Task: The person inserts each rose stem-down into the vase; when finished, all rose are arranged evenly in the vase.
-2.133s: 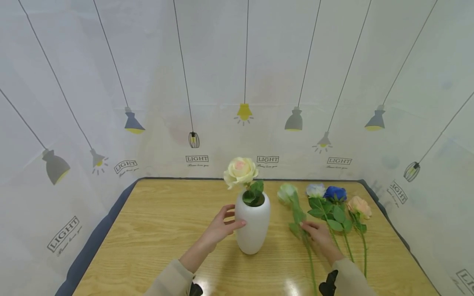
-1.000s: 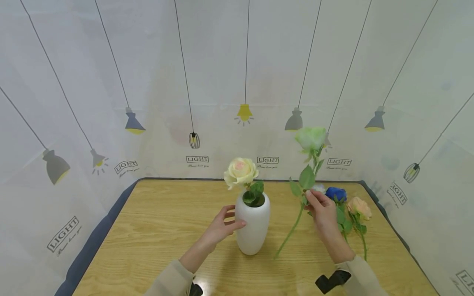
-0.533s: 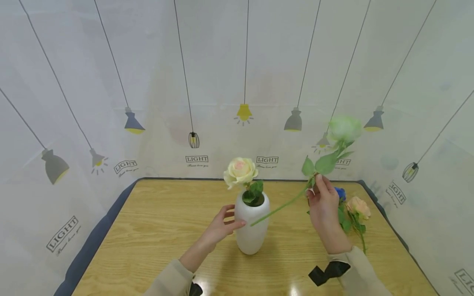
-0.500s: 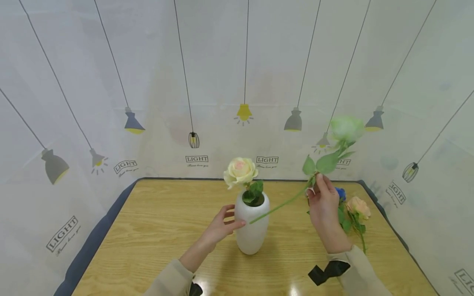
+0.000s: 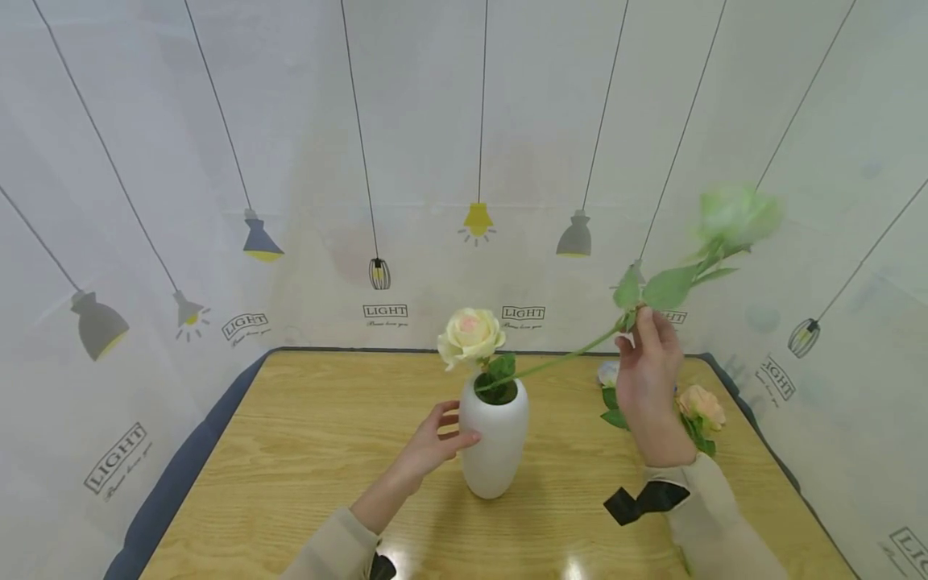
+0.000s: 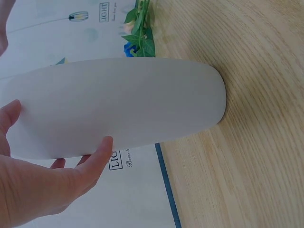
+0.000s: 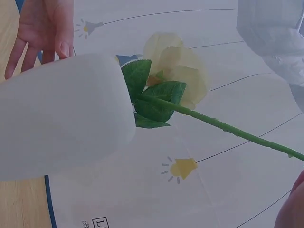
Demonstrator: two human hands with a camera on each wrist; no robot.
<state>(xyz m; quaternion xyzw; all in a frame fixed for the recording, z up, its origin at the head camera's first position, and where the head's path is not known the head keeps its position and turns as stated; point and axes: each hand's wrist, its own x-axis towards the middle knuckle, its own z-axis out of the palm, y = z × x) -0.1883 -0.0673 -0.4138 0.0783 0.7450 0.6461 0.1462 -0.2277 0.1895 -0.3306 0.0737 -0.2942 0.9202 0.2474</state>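
Note:
A white vase (image 5: 495, 451) stands upright on the table, with a cream rose (image 5: 470, 337) and its green leaves rising from the mouth. My left hand (image 5: 429, 448) holds the vase's left side, the thumb across its front. In the left wrist view the fingertips touch the white wall (image 6: 118, 99). My right hand (image 5: 650, 372) is raised right of the vase and pinches a pale green rose (image 5: 735, 219) by its stem. That rose tilts, bloom up to the right and slightly blurred. Its stem (image 7: 228, 128) slopes down to the vase mouth, its tip beside the leaves; whether it is inside, I cannot tell.
On the table's right lie a peach rose (image 5: 700, 405) and a whitish rose (image 5: 607, 373), partly behind my right hand. A blue rose (image 6: 129, 49) shows in the left wrist view. The wooden table (image 5: 326, 403) meets a lamp-printed cloth backdrop (image 5: 312, 161).
My right hand has lifted the pale green rose off the table, tilted it and carried it up and right. Its stem end has swung left and up to the vase mouth. The left hand stays put.

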